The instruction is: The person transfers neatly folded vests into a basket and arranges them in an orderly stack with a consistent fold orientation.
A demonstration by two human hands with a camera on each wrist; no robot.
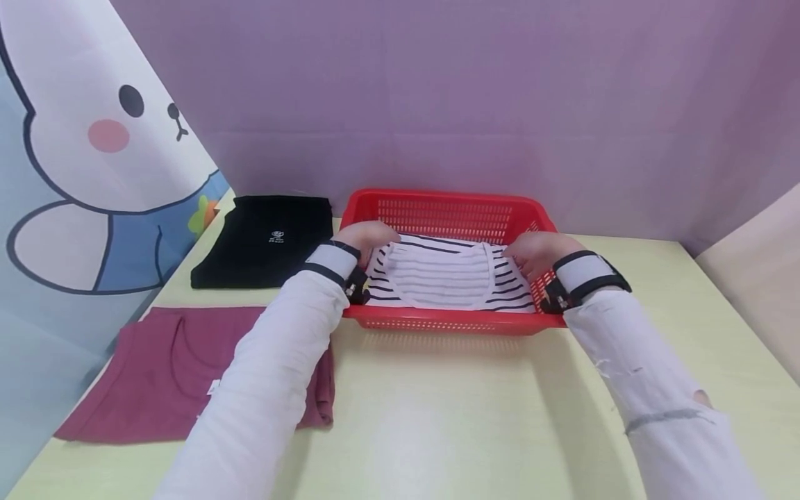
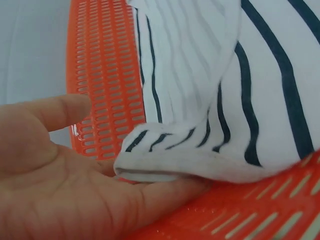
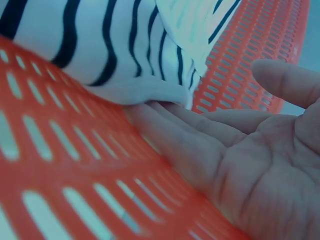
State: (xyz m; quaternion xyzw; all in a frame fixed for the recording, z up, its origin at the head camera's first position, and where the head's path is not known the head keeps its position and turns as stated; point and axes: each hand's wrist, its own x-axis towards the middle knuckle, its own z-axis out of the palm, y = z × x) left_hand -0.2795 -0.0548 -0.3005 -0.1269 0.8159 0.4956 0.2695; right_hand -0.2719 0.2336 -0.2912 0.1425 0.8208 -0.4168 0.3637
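Observation:
A white shirt with dark stripes [image 1: 440, 278] lies folded in a red plastic basket [image 1: 450, 321], its neckline facing up. My left hand [image 1: 367, 237] reaches into the basket's left end. In the left wrist view its straight fingers [image 2: 165, 196] lie under the shirt's edge, and the thumb [image 2: 70, 107] stands apart from the cloth. At the other end is my right hand [image 1: 542, 251]. The right wrist view shows its extended fingers [image 3: 175, 135] beneath the shirt's hem beside the basket wall, thumb [image 3: 282, 80] raised away. The fingertips of both hands are hidden under the cloth.
A folded black garment [image 1: 269, 239] with a small white print lies left of the basket. Nearer me on the left is a folded maroon garment [image 1: 156, 375], partly covered by my left sleeve. A purple cloth backdrop [image 1: 437, 90] hangs behind the pale table [image 1: 425, 417].

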